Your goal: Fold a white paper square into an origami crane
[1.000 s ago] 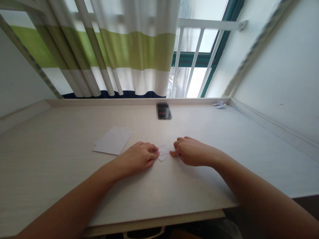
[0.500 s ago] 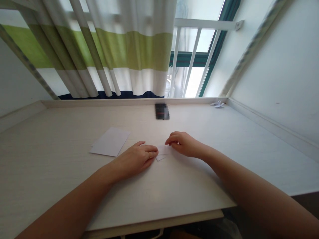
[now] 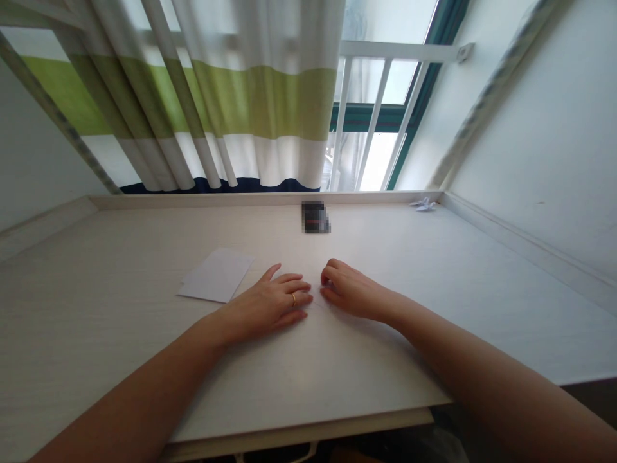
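A small piece of white paper [image 3: 317,296] lies on the white desk between my hands, mostly hidden by fingers and hard to tell from the desk top. My left hand [image 3: 276,299] rests palm down with its fingers spread, the fingertips at the paper's left side; a ring is on one finger. Curled in at the paper's right side, my right hand [image 3: 351,289] has thumb and fingers closed on its edge. Left of my left hand lies a small stack of white paper sheets [image 3: 216,275].
At the desk's back edge sits a dark, pixelated object [image 3: 315,217]. Some folded white paper pieces [image 3: 424,204] lie in the far right corner. A raised rim [image 3: 202,200] runs along the back, below a curtain [image 3: 270,96] and a white window railing [image 3: 400,50].
My left fingers have spread apart and shifted slightly right. My right hand has closed further round the small paper, so less of it shows. The view has shifted slightly.
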`<state>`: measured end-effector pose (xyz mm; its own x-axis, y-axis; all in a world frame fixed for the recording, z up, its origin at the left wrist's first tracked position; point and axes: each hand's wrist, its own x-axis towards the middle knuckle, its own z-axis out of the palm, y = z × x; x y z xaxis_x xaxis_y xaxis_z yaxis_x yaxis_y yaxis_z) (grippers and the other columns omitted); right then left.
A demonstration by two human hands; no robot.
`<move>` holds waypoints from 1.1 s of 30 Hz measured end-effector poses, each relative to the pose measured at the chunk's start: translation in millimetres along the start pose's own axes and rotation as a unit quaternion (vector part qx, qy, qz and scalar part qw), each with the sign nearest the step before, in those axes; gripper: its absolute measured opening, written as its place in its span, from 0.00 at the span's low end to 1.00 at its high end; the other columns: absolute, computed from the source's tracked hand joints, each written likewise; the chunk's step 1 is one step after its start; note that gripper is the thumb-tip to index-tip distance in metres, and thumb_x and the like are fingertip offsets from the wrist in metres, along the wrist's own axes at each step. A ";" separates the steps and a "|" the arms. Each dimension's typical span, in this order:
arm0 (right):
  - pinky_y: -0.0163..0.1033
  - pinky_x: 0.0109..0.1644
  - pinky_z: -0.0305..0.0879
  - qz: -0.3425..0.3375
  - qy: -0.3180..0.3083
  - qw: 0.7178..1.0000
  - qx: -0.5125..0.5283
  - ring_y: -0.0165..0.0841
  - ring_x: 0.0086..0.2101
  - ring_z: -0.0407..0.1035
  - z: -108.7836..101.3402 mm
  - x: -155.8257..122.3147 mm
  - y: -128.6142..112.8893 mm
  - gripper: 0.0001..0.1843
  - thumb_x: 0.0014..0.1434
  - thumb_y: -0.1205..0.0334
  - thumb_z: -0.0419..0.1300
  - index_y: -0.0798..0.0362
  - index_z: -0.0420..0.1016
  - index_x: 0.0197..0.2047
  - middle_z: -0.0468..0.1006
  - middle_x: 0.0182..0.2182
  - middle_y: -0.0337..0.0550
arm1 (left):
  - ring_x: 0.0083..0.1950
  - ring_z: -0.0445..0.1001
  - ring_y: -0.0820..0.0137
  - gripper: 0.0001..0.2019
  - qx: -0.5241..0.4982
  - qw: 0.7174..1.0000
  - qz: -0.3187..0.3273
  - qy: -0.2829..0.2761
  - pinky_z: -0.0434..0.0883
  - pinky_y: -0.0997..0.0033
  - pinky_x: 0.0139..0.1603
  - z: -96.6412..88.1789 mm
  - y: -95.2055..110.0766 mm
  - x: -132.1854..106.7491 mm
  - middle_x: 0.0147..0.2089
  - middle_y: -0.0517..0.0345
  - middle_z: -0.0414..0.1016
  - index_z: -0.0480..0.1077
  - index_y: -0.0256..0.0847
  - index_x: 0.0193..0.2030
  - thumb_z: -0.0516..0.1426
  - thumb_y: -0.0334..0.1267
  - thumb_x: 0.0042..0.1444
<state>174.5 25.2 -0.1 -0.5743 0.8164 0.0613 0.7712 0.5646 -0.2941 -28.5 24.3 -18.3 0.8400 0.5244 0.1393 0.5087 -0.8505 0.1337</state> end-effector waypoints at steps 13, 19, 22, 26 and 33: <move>0.31 0.30 0.59 -0.067 -0.113 0.980 0.150 0.27 0.27 0.63 -8.4 -2.2 0.0 0.11 0.46 0.64 0.63 0.56 0.68 0.33 0.71 0.29 0.39 | 0.47 0.67 0.68 0.15 -0.057 0.997 -0.036 0.037 0.62 0.65 0.51 0.8 -5.5 5.1 0.47 0.52 0.72 0.70 0.39 0.45 0.45 0.39 0.59; 0.33 0.32 0.61 -0.099 -0.064 0.988 0.103 0.28 0.29 0.65 -1.6 1.5 6.0 0.14 0.48 0.62 0.62 0.55 0.70 0.40 0.70 0.31 0.41 | 0.46 0.66 0.69 0.14 -0.095 0.993 -0.043 0.047 0.63 0.68 0.50 1.6 -6.5 6.6 0.45 0.53 0.72 0.70 0.38 0.44 0.47 0.36 0.58; 0.33 0.33 0.61 -0.118 -0.060 0.987 0.093 0.28 0.29 0.65 -0.7 2.0 9.7 0.12 0.50 0.62 0.61 0.54 0.71 0.40 0.70 0.32 0.42 | 0.46 0.65 0.68 0.13 -0.102 0.993 -0.043 0.049 0.63 0.68 0.50 1.2 -6.3 6.6 0.45 0.52 0.72 0.70 0.37 0.44 0.47 0.36 0.58; 0.33 0.35 0.62 -0.132 -0.066 0.985 0.083 0.28 0.29 0.66 -3.0 1.7 13.0 0.12 0.52 0.62 0.59 0.55 0.73 0.40 0.69 0.33 0.43 | 0.47 0.65 0.68 0.13 -0.118 0.991 -0.050 0.046 0.63 0.67 0.51 2.3 -7.6 6.2 0.46 0.52 0.71 0.70 0.37 0.44 0.49 0.35 0.57; 0.34 0.38 0.63 -0.166 -0.072 0.980 0.078 0.28 0.31 0.66 -3.7 2.0 17.6 0.14 0.53 0.63 0.58 0.54 0.72 0.45 0.69 0.36 0.45 | 0.48 0.65 0.68 0.12 -0.145 0.986 -0.061 0.045 0.62 0.67 0.51 2.8 -8.2 5.4 0.46 0.52 0.71 0.71 0.38 0.43 0.50 0.36 0.56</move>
<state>187.9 37.2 -1.6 -0.8275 0.5596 0.0463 0.4909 0.7610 -0.4242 -27.6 34.0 -21.4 0.7488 0.6352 0.1892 0.5191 -0.7396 0.4284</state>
